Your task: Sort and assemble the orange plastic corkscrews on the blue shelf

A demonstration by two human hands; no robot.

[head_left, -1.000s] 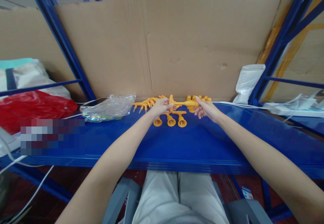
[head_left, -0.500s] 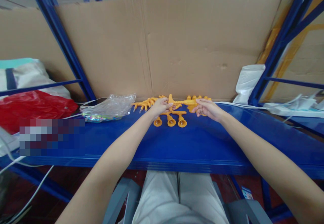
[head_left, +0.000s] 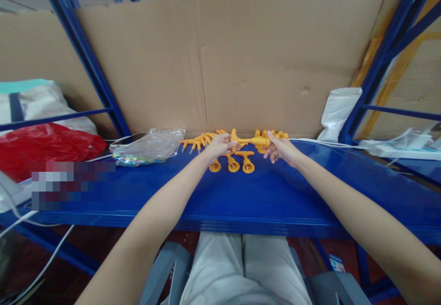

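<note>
Both hands hold an orange-yellow plastic piece (head_left: 246, 141) level above the back of the blue shelf, with a curved crossbar at its left end, a ribbed neck and a wider cylinder (head_left: 261, 142) at its right. My left hand (head_left: 221, 145) is closed around the crossbar end. Thumb and fingers of my right hand (head_left: 279, 149) grip the cylinder's right end. Just below the hands lie three orange bell-ended pieces (head_left: 233, 166) with crossbars, their round openings facing me. Orange pieces with metal springs (head_left: 195, 143) lie left of my left hand, and more orange parts (head_left: 272, 133) sit behind my right hand.
A clear plastic bag (head_left: 151, 144) with colourful contents lies on the blue shelf (head_left: 241, 199) at the left. Beyond it is a red bag (head_left: 48, 149). A white pouch (head_left: 339, 112) leans by the right post, and cardboard (head_left: 258, 61) closes off the back.
The held piece has turned a little, so its cylinder looks wider and its ribs show more. My right hand's fingers have shifted slightly at its end. My left hand has barely moved.
</note>
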